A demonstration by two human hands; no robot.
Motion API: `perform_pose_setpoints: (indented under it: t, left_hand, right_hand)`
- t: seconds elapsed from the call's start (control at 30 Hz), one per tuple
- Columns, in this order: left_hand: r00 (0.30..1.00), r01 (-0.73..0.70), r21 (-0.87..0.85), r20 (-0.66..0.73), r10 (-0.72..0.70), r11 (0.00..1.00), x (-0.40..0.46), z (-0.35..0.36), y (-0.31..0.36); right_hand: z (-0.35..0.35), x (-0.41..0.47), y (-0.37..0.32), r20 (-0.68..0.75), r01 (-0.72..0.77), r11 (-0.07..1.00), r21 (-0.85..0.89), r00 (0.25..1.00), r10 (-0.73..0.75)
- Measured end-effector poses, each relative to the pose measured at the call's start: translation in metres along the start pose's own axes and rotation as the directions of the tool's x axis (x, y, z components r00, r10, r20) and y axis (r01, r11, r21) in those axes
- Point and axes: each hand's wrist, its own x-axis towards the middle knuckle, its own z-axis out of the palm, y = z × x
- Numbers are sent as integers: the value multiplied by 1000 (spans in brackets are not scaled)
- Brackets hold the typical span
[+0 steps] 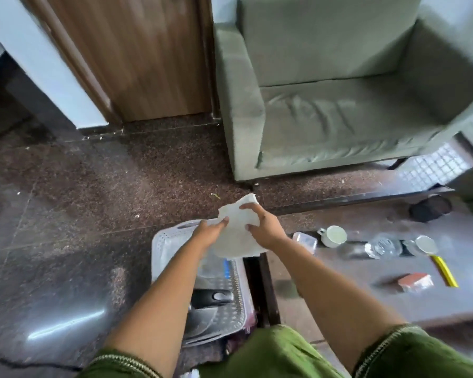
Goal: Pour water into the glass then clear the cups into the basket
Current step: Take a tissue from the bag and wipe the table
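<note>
Both hands, the left hand (209,230) and right hand (264,227), pinch a soft white cloth (238,233) above the basket (159,241); the white cup (333,236) sits on the table (366,296) near clear glassware (384,245); likely light, fragile, best taken by the body.

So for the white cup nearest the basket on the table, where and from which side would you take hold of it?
Take the white cup by its handle, which seems to stick out on its left toward the basket. Come in from that side with the right hand, once it lets go of the white cloth; the clear bottle crowds the cup's right. The cup looks upright, mouth up, so a rim pinch from above would also work.
</note>
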Motion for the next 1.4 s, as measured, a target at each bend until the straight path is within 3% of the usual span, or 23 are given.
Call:
perform_pose_setpoints:
  t: [0.1, 0.17, 0.27, 0.37, 0.47, 0.6, 0.73, 0.8, 0.9, 0.97, 1.03, 1.13, 1.27, 1.4]
  left_hand:
    - [998, -67, 65, -10, 68, 996, -27, 51, 26]
    - [992, -102, -11, 73, 102, 995, -49, 92, 41]
    - [947, 49, -259, 320, 38, 965, -82, 163, 55]
    - [863, 140, -273, 505, 18, 952, -114, 239, 72]
    - [876, 32, -258, 473, 97, 966, -140, 317, 92]
    - [878, -182, -193, 409, 248, 964, -175, 412, 115]
    - [856, -288, -142, 406, 321, 947, -182, 478, 128]
    - [854, -320, -109, 398, 336, 941, -190, 497, 139]
    - [863, -343, -28, 385, 327, 939, -182, 517, 156]
    - [870, -339, 10, 382, 310, 941, -162, 526, 167]
    - [858, -394, 63, 382, 342, 917, -142, 535, 180]
    - [844, -483, 86, 312, 437, 871, -121, 558, 203]
    - [878, -458, 50, 185, 442, 888, -90, 597, 239]
    - [765, -643, 245, 156, 625, 726, -58, 625, 275]
  right_hand:
    - [-62, -27, 23, -45, 12, 996, 88, 999, -8]
    - [-102, -52, 50, -91, 13, 993, 120, 996, -2]
    - [-158, -94, 103, -150, -12, 979, 204, 988, 43]
    - [-212, -137, 165, -172, -72, 975, 210, 979, 110]
    - [-261, -177, 222, -191, -180, 958, 224, 955, 225]
    - [-320, -216, 285, -350, -327, 875, 357, 822, 450]
    - [-363, -230, 320, -405, -397, 886, 238, 789, 462]
    - [-376, -228, 331, -389, -376, 848, 375, 766, 511]
    - [-394, -216, 346, -260, -280, 684, 674, 777, 574]
    - [-407, -202, 358, -199, -286, 640, 713, 793, 576]
    - [-418, -183, 371, -207, -313, 663, 680, 786, 583]
    - [-433, -145, 388, -347, -334, 768, 545, 744, 570]
    - [-457, -107, 396, -459, -347, 843, 411, 721, 520]
    - [-485, -66, 413, -519, -324, 844, 428, 676, 523]
